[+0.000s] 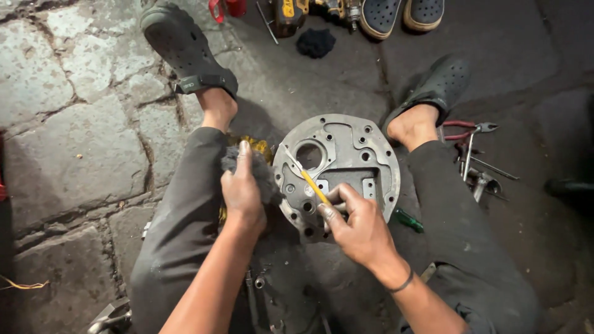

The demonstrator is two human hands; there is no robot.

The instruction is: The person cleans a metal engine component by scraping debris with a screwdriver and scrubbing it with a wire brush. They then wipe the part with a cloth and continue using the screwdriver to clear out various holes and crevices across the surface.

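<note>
A round grey cast-metal plate with many holes point(346, 167) lay on the oily ground between the person's legs. The right hand point(356, 226), at five o'clock of it, pinched a thin yellow-handled brush point(307, 178) against its face. The left hand point(241, 192), at nine o'clock, gripped a dark grey rag point(263, 173) touching the rim. Red-handled pliers point(463, 130) lay at two o'clock.

plate point(346, 162): left rim hidden by rag point(260, 170) | power tool point(291, 12): cut off at top edge | screwdriver point(408, 219): mostly hidden
</note>
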